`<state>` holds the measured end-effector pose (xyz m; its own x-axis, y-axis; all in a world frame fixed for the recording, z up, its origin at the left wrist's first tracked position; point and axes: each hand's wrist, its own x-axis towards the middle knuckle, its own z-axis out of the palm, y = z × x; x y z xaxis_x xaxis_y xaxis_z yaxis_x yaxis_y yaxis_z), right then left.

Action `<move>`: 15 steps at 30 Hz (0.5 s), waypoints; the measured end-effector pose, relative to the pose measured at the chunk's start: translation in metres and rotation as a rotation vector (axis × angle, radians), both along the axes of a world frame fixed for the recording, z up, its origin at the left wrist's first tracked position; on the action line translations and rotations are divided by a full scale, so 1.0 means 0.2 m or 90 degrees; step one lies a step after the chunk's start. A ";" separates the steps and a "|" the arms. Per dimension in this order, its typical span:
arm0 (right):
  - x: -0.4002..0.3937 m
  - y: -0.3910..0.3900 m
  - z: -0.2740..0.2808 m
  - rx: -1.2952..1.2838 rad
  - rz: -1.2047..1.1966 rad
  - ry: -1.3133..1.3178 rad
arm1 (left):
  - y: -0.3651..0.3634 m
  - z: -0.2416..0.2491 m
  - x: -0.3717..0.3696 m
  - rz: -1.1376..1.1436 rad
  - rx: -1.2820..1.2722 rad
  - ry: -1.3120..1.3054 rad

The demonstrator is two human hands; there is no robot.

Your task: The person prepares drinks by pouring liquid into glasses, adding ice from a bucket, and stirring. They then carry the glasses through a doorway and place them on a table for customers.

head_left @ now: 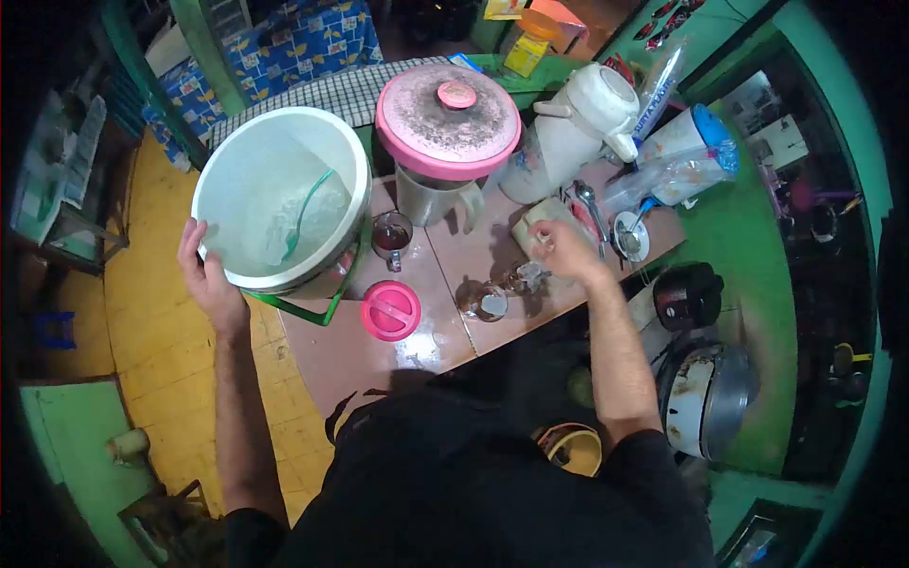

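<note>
Left hand (210, 284) clasps the rim of a large round white plastic bucket (248, 180), just ahead of it; right hand (561, 248), fingers bunched over small beige block (547, 209), can't tell if gripping. I'd brace the rim, keep my right wrist off the clear glass cup (493, 305) nearby.

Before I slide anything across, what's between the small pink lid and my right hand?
In the head view, clear glassware sits on the table between the small pink lid and your right hand.
</note>
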<state>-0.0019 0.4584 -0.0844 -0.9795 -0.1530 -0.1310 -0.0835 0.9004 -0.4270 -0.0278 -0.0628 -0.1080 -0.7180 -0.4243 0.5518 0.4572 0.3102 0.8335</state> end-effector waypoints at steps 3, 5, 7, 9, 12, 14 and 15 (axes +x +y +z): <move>-0.21 0.08 0.06 -0.261 -0.072 0.128 | 0.02 0.16 -0.01 -0.020 0.103 -0.100; -0.36 -0.10 0.20 -0.296 -0.063 0.145 | 0.03 0.20 -0.04 -0.027 0.192 -0.146; -0.57 -0.26 0.23 -0.175 -0.017 0.288 | 0.05 0.13 -0.08 0.088 -0.087 -0.139; -0.81 -0.41 0.14 -0.070 0.022 0.463 | 0.07 0.17 -0.07 0.097 -0.027 -0.143; -1.14 -0.52 -0.01 -0.012 0.000 0.391 | 0.05 0.16 -0.07 0.136 -0.065 -0.155; -1.22 -0.54 -0.03 -0.020 -0.005 0.363 | 0.05 0.15 -0.07 0.148 -0.052 -0.153; -1.22 -0.54 -0.01 -0.061 -0.017 0.397 | 0.04 0.14 -0.07 0.144 -0.035 -0.150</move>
<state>-0.2462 0.3498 -0.0858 -0.8708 -0.1103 0.4792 -0.3210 0.8657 -0.3841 -0.0425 -0.0540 -0.0809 -0.7199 -0.5610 0.4087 0.1686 0.4298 0.8870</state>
